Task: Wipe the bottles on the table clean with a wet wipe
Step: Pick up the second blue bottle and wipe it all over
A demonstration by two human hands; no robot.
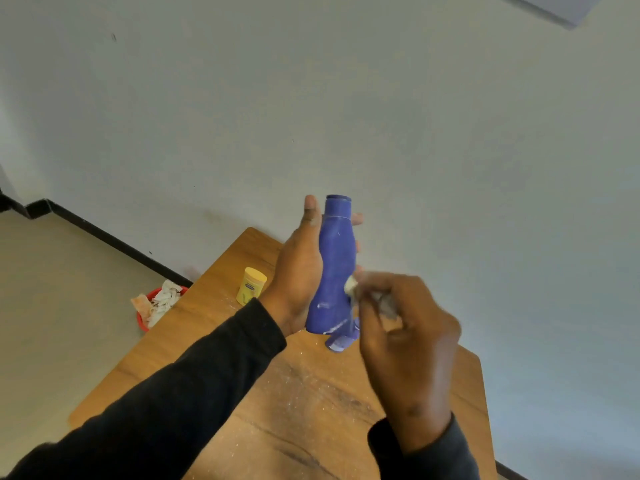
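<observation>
The left hand [298,271] holds the blue bottle [334,268] upright above the tabletop [298,393], thumb along one side and fingers [356,219] wrapped round the far side. The right hand [405,344] has its fingers curled tight, pinching a small white wet wipe [351,285] against the bottle's lower side. A yellow bottle [251,285] stands on the tabletop beyond the left wrist. A red bin [142,322] of crumpled wipes sits on the floor beside the table.

The bottle [334,268] I hold is deep blue, streaked with white smears. My wipe [351,285] is white. Near the tabletop's [311,393] left edge stands a yellow bottle [251,285]; the wood is brown, speckled with pale dust. My sleeves [194,393] are black.
</observation>
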